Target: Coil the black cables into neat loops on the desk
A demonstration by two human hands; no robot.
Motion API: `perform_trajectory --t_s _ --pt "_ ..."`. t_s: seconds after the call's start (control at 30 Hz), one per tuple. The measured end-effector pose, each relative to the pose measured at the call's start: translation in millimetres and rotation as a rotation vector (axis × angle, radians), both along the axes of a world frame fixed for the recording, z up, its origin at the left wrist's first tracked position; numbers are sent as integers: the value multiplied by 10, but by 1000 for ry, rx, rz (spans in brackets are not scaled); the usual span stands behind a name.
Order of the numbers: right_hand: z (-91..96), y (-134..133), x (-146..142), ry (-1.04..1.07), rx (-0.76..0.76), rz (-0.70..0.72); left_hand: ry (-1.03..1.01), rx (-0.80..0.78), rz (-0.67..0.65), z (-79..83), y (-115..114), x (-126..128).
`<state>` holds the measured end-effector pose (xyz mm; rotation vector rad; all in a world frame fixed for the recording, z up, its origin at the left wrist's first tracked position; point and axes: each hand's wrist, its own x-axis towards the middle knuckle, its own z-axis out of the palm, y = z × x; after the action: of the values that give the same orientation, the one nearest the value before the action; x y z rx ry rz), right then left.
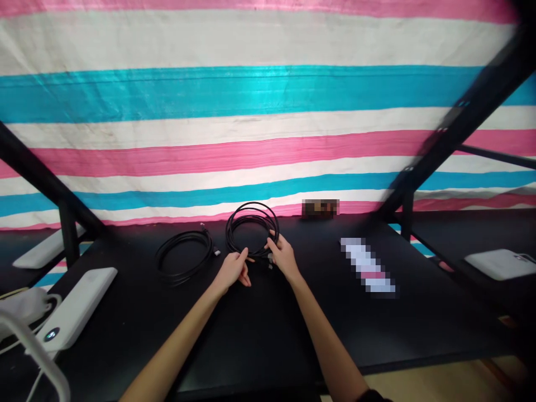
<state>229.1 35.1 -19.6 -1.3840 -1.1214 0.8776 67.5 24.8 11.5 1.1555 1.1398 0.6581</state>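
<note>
A coiled black cable [252, 216] is held up between my two hands over the middle of the black table. My left hand [235, 269] pinches the lower left of the coil between thumb and fingers. On the lower right side, my right hand [282, 254] is closed around the loops, with a plug end [270, 262] hanging just beside its fingers. To the left of my left hand, a second coiled black cable [184, 257] lies on the table. Its two plug ends point to the right, and one shows a pale metal tip [216, 252].
On the left lies a long white power bank [79, 307] with a small round display. Pixelated areas hide a pale flat item [367, 265] on the right and a dark item [320, 209] at the back. Black metal bars [456, 120] slant up on both sides before a striped sheet [251, 95].
</note>
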Motion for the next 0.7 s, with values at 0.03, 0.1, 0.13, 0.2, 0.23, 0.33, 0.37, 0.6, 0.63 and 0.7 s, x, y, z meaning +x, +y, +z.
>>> perform_trajectory --t_s 0.03,0.1,0.13,0.2,0.23,0.33,0.37,0.6,0.63,0.7 --pt "2 10 4 -4 -1 -5 20 13 -5 -14 20 6" --pt "4 23 15 -19 -5 -19 74 34 -15 -40 52 6" --pt "5 25 21 -29 -7 -24 110 47 -17 -49 61 -2" --pt "6 20 35 -50 -14 -26 202 89 -4 -51 68 -43" --pt "6 14 41 -62 -19 -28 260 120 15 -38 67 -78" --pt "4 -4 49 -106 -33 -51 473 241 120 58 78 -225" --pt "4 -11 49 -122 -38 -62 550 277 156 102 94 -279" --pt "43 -75 35 -185 -51 -51 896 273 96 166 332 -426" --pt "53 -85 33 -185 -49 -41 911 266 68 135 362 -414" --pt "72 -102 23 -162 -54 -3 928 268 32 71 409 -388"
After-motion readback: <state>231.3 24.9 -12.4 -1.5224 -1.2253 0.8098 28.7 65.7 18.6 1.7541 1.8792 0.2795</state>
